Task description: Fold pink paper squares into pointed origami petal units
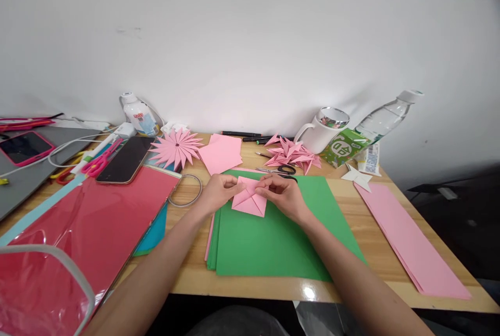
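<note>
A small pink folded paper (250, 201) lies on a stack of green sheets (273, 237) in the middle of the wooden table. My left hand (219, 191) pinches its upper left edge with closed fingers. My right hand (282, 190) pinches its upper right edge, fingers curled on the fold. Both hands rest low on the green stack.
Black-handled scissors (284, 170), folded pink pieces (292, 154) and a white mug (321, 130) lie behind the hands. A pink paper flower (176, 147), loose pink sheets (221, 153), a phone (125, 159), a red plastic folder (94, 221) are left. Pink strips (410, 242), a water bottle (385, 115) are right.
</note>
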The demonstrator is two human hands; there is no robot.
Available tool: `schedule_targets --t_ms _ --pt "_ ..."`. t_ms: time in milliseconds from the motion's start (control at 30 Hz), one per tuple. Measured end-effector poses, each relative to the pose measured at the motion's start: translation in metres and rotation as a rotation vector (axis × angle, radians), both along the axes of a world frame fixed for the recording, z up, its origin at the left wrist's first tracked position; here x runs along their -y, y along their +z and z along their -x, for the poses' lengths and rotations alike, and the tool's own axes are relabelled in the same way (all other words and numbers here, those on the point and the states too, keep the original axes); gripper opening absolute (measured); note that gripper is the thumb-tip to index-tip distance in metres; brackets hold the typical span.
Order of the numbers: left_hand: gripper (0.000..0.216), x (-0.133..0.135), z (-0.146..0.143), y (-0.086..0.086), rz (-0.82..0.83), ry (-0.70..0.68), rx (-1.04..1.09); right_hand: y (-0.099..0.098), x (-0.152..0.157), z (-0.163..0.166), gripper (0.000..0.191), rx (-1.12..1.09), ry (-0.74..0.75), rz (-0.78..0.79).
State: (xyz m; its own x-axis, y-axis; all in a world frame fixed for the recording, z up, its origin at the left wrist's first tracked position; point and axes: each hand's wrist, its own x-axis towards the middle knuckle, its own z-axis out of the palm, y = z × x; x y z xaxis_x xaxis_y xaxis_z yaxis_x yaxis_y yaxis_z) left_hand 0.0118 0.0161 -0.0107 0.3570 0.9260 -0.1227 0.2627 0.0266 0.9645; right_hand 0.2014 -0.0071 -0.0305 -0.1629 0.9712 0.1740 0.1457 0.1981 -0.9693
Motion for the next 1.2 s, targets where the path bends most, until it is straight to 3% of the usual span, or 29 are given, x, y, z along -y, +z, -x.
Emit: schedule_targets --t_ms 233,433,633,833,1000,1100,1200 --pt "0.042 0.013 -0.007 0.004 0.120 -0.029 0.138 0.006 0.003 0.002 0.031 -0.061 -0.051 0.104" --pt "0.033 0.016 -0.008 0.009 0.222 -0.139 0.100 0.007 0.004 -0.002 0.028 0.026 0.071 0.175" --pt "0.022 0.016 -0.011 0.005 0.320 0.075 0.146 0.015 0.007 -0.004 0.008 0.381 -0.051 -0.405" --pt "0.017 0.011 -0.010 0.006 0.341 0.329 0.247 0.018 0.011 -0.005 0.015 0.491 0.200 -0.493" --pt "0.024 0.010 -0.008 0.005 0.391 0.387 0.312 0.011 0.009 -0.005 0.016 0.606 0.239 -0.622" --pt "0.025 0.012 -0.005 0.004 0.329 0.232 0.096 0.010 0.009 -0.004 0.010 0.553 0.251 -0.634" --pt "0.023 0.017 0.000 0.000 -0.056 0.112 -0.357 0.009 0.009 -0.004 0.011 0.493 0.316 -0.523"
